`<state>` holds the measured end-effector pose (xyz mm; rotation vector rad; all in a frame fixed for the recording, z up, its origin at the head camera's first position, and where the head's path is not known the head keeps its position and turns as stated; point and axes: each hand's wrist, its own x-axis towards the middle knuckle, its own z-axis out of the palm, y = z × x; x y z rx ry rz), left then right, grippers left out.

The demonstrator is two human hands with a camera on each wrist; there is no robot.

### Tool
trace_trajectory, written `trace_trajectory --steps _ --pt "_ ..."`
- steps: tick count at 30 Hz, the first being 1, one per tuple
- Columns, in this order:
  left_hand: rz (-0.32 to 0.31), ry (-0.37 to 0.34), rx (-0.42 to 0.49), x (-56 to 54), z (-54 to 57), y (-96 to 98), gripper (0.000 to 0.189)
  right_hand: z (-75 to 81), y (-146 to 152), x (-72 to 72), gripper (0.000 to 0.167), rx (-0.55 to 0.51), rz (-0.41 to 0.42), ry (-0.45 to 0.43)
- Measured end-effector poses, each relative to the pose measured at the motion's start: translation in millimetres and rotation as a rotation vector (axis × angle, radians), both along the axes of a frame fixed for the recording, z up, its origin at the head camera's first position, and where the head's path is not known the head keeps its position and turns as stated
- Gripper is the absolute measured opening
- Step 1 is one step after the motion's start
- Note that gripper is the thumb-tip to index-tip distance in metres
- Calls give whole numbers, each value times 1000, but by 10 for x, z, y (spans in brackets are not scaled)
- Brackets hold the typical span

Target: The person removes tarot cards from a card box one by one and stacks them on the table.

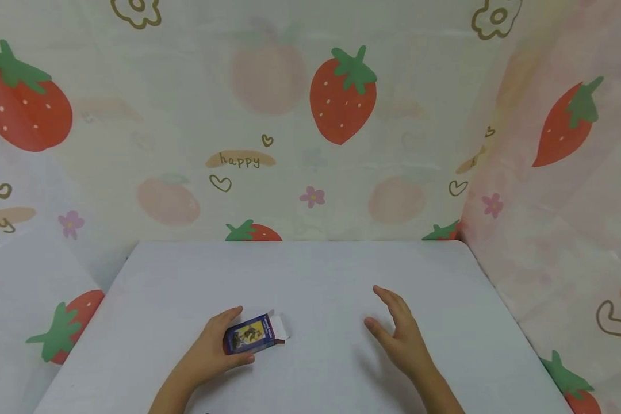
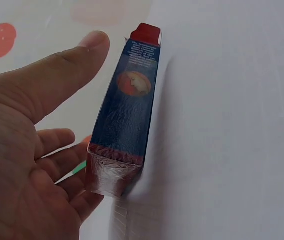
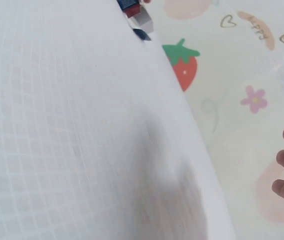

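A small blue cardboard box (image 1: 249, 334), like a playing-card box, has a yellow picture on its face, and its white end flap (image 1: 279, 326) stands out toward the right. My left hand (image 1: 212, 348) spreads around the box's left end, thumb on the near side and fingers on the far side. In the left wrist view, the thumb (image 2: 74, 67) is straight with a gap to the box, while the other fingers pass behind its film-wrapped end (image 2: 113, 175). To the right, my right hand (image 1: 406, 342) hovers over the table with fingers spread, holding nothing.
Both hands are over a white-covered table (image 1: 321, 276). A strawberry-print curtain (image 1: 424, 132) rises behind the table and along both sides. The right hand casts a soft shadow (image 3: 154, 165) on the white cover.
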<state>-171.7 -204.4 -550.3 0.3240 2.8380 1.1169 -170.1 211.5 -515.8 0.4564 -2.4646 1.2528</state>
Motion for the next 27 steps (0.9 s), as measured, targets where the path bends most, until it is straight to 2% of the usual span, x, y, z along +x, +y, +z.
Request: trace_trajectory --steps 8,16,27 --pt "-7 4 10 -16 -55 -9 103 3 -136 -28 66 -8 30 -13" --pt "-19 93 3 -17 -160 -24 85 10 -293 -52 63 2 67 3" --pt "10 88 9 13 -190 -7 81 -20 -442 -47 61 16 96 13"
